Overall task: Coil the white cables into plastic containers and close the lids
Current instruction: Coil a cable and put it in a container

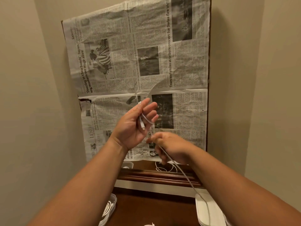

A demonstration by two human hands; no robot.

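While both hands are raised in front of a newspaper (138,54) spread over the upright board behind the dark wooden surface (154,209), the left hand (132,128) is turned palm up. Its fingers (151,106) curl loosely round a few loops of the white cable (144,119), and a small connector end hangs down across the palm. The right hand (172,147) sits just below and to the right of it (motion blur smears its outline), and its curled fingers appear to grip the same cable. From there the free run of the cable slants down toward the right edge of the surface. It passes over a white plastic piece (210,211) lying at that edge, which may be a container or a lid; the view does not settle which. At the left edge of the surface stands a clear plastic container (114,199) with a second cable (107,209) coiled inside it. A short bit of white cord (149,224) shows at the near edge. In the strip between the newspaper's lower edge and the wooden moulding (159,178), more white loops (164,168) are visible; whether they are real or a reflection cannot be told.
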